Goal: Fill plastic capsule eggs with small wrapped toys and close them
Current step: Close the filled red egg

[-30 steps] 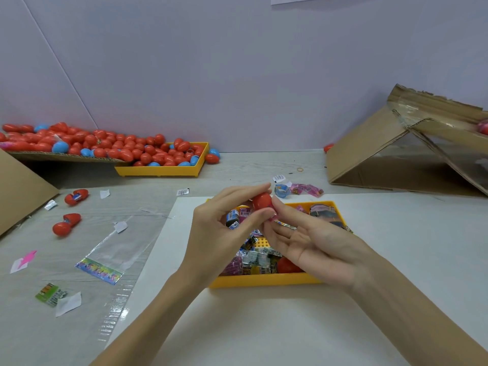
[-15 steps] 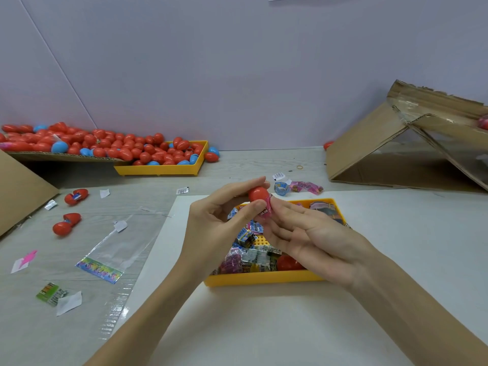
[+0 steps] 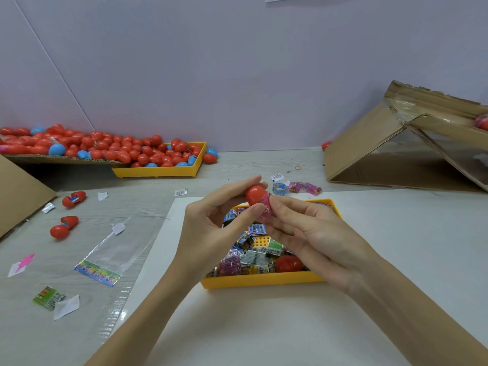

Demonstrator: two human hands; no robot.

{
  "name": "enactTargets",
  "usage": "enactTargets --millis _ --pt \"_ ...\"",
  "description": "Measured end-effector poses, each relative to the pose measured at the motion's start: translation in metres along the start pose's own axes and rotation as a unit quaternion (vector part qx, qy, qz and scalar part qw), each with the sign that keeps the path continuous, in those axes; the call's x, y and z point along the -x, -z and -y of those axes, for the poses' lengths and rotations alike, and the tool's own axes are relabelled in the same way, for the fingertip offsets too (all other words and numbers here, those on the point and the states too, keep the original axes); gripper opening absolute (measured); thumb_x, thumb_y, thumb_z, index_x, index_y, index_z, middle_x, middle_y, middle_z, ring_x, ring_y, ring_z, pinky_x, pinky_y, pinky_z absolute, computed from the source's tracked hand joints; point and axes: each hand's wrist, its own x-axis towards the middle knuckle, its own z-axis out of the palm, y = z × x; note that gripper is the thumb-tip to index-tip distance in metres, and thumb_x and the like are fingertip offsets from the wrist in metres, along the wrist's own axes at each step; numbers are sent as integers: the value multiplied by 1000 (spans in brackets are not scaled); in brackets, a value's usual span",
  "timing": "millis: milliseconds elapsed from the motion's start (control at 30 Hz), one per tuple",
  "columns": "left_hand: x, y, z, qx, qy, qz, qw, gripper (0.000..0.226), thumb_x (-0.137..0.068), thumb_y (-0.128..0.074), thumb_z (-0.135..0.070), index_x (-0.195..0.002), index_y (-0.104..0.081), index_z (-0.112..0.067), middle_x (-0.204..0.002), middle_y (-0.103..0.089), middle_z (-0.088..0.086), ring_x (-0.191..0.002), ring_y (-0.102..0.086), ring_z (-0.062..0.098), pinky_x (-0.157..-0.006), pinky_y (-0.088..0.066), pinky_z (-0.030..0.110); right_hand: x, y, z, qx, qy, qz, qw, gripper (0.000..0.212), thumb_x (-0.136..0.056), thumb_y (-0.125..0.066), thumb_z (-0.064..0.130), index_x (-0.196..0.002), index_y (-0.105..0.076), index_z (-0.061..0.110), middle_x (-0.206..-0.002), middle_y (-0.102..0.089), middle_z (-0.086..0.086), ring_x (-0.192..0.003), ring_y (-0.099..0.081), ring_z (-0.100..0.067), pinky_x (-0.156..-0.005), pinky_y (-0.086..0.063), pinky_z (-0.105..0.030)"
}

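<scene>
My left hand (image 3: 214,228) pinches a red capsule egg half (image 3: 255,194) between thumb and fingers, above the near yellow tray (image 3: 261,281). My right hand (image 3: 311,233) pinches a small pink wrapped toy (image 3: 267,206) at the egg half's open side; part of the wrapper sticks out. The tray holds several small wrapped toys (image 3: 253,256) and one red egg piece (image 3: 288,263). How deep the toy sits in the egg is hidden by my fingers.
A far yellow tray (image 3: 158,171) and cardboard sheet hold several red and blue eggs (image 3: 105,147). Two open red eggs (image 3: 74,199) (image 3: 64,227) lie at the left among wrappers and a clear bag (image 3: 111,254). A cardboard box (image 3: 406,151) stands at right. Loose toys (image 3: 295,187) lie behind the tray.
Both hands have risen slightly with the red egg half. The pink wrapped toy now shows at the egg's opening between my right fingertips.
</scene>
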Motion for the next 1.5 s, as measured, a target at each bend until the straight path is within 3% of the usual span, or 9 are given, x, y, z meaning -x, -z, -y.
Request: enactTargets --millis 433,600,1000,1133,1267,1400,1500 --pt "0 0 -7 4 -15 -1 1000 41 -95 -72 -23 -133 -66 -7 -130 -72 3 -125 -66 27 -103 -55 44 6 -9 -1 130 129 -30 983 23 -83 -74 34 -101 -83 21 -102 -79 -11 -101 -76 -26 -81 -59 -22" --pt "0 1 -5 -16 -13 -9 1000 36 -98 -68 -26 -129 -70 -8 -125 -74 1 -122 -68 25 -102 -56 41 5 -9 -4 142 133 -36 980 26 -88 -72 33 -104 -81 15 -102 -80 -9 -99 -77 -25 -84 -61 -25" --pt "1 1 -2 -93 -61 -23 993 34 -95 -67 -20 -127 -71 -9 -121 -75 1 -117 -69 21 -97 -55 25 4 -8 -8 112 110 -37 987 32 -89 -71 30 -111 -78 8 -106 -79 -10 -101 -77 -25 -87 -61 -27" --pt "3 0 1 -108 -65 -27 992 34 -97 -65 -24 -128 -71 -10 -122 -74 0 -118 -69 21 -98 -56 31 3 -8 -7 85 87 -30 992 31 -89 -72 29 -111 -78 8 -108 -79 -12 -103 -76 -26 -88 -60 -27" --pt "2 -2 2 -124 -75 -36 989 32 -98 -64 -20 -128 -71 -11 -120 -74 1 -116 -70 20 -97 -56 32 3 -9 -3 -10 8 5 1000 17 -93 -71 25 -100 -80 12 -101 -77 -9 -99 -76 -24 -85 -60 -28" --pt "2 -2 1 -128 -81 -30 988 29 -101 -65 -23 -126 -72 -10 -120 -75 0 -115 -70 19 -96 -57 32 4 -9 -2 -37 -24 14 999 43 -91 -74 24 -125 -68 -1 -103 -75 -10 -95 -74 -22 -83 -60 -27" --pt "4 -4 3 -143 -80 -32 986 28 -100 -67 -19 -123 -73 -7 -117 -76 3 -111 -71 18 -95 -57 33 4 -9 -1 -65 -55 8 996 39 -87 -77 22 -120 -71 2 -98 -74 -10 -90 -73 -23 -75 -60 -28"
